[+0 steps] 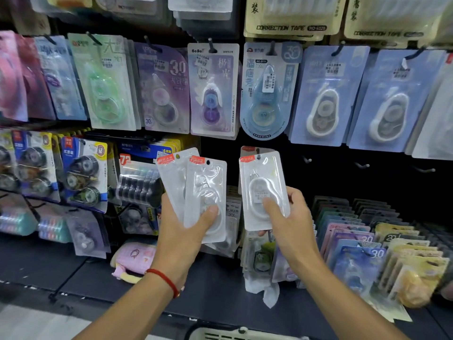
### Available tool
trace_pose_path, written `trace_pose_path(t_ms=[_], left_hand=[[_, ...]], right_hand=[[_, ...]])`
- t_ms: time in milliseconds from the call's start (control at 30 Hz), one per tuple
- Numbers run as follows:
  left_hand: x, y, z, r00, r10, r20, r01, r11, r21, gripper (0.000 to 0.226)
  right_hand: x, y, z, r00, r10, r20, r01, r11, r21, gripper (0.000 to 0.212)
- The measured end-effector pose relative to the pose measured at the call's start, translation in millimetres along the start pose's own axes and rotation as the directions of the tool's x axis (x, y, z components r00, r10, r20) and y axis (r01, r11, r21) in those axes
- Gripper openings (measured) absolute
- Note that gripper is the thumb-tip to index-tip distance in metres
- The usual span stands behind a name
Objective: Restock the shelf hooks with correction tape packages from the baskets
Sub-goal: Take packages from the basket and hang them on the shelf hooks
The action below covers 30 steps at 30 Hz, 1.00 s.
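My left hand (186,227) grips a small stack of white correction tape packages (196,182), fanned so that two red-labelled tops show. My right hand (289,222) holds a single white correction tape package (263,182) upright, thumb on its front. The hole at that package's top sits at a dark shelf hook (257,153), where another package of the same kind hangs behind it. Two bare hooks (307,160) (362,165) stick out of the black panel to the right.
Rows of other correction tape packs (213,89) hang above and to the left. Upright packs fill divided trays (355,239) at the lower right. A dark shelf ledge (215,298) runs below. A white basket rim (240,333) shows at the bottom edge.
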State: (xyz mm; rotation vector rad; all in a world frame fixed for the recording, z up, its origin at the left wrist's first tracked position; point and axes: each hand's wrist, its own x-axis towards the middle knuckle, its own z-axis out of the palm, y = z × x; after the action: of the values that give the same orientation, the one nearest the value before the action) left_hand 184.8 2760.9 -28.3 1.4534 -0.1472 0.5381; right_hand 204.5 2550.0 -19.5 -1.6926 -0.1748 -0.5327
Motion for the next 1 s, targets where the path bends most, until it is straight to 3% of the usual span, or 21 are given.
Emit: trace_pose_path(t_ms=[100, 167, 233, 300, 367, 467, 600, 700, 767, 900, 1000], left_hand=[[0.1, 1.5, 0.0, 1.000, 0.023, 0.009, -0.023, 1.000, 0.014, 0.076], [-1.3, 2.2, 1.7, 0.999, 0.030, 0.027, -0.031, 0.999, 0.013, 0.078], [-3.4, 2.6, 4.1, 0.998, 0.030, 0.046, -0.031, 0.999, 0.010, 0.080], [-4.1, 2.5, 6.0, 0.998, 0.019, 0.065, -0.020, 1.000, 0.003, 0.079], [-2.8, 2.1, 6.7, 0.996, -0.002, 0.088, 0.004, 1.000, -0.019, 0.078], [-2.2, 2.7, 7.9, 0.988, -0.028, 0.151, 0.034, 0.999, -0.038, 0.076], [-5.5, 4.4, 10.8, 0.983, -0.048, 0.175, 0.063, 0.995, -0.081, 0.069], [-5.7, 3.2, 12.3, 0.979, -0.106, 0.175, 0.129, 0.984, -0.124, 0.047], [-5.3, 1.0, 10.9, 0.979, -0.133, 0.152, 0.154, 0.979, -0.135, 0.036], [-4.3, -0.2, 10.7, 0.983, -0.137, 0.126, 0.155, 0.977, -0.148, 0.039], [-2.7, -1.4, 10.2, 0.984, -0.140, 0.108, 0.157, 0.973, -0.167, 0.044]], right_hand=[[4.5, 5.1, 0.2, 0.995, 0.080, 0.062, -0.075, 0.993, -0.088, 0.038], [6.9, 7.9, 0.1, 0.968, 0.229, 0.101, -0.186, 0.927, -0.327, 0.071], [6.2, 9.4, 1.5, 0.951, 0.296, 0.093, -0.214, 0.844, -0.491, 0.075], [4.8, 3.7, 2.8, 0.955, 0.252, 0.158, -0.177, 0.908, -0.381, 0.048], [1.9, -4.8, 5.3, 0.923, 0.218, 0.319, -0.151, 0.963, -0.221, 0.023], [-5.0, -10.3, 9.5, 0.890, 0.149, 0.430, -0.086, 0.983, -0.161, 0.021], [-7.7, -8.6, 11.4, 0.923, 0.096, 0.372, -0.075, 0.995, -0.070, 0.030], [-4.9, -7.1, 8.1, 0.951, 0.122, 0.285, -0.143, 0.988, 0.052, 0.042], [-2.1, -5.6, 3.9, 0.969, 0.128, 0.212, -0.148, 0.986, 0.081, 0.037], [2.6, -3.2, -3.5, 0.985, 0.114, 0.127, -0.123, 0.990, 0.068, 0.041], [4.1, 0.8, -4.7, 0.992, 0.081, 0.101, -0.087, 0.995, 0.055, 0.025]])
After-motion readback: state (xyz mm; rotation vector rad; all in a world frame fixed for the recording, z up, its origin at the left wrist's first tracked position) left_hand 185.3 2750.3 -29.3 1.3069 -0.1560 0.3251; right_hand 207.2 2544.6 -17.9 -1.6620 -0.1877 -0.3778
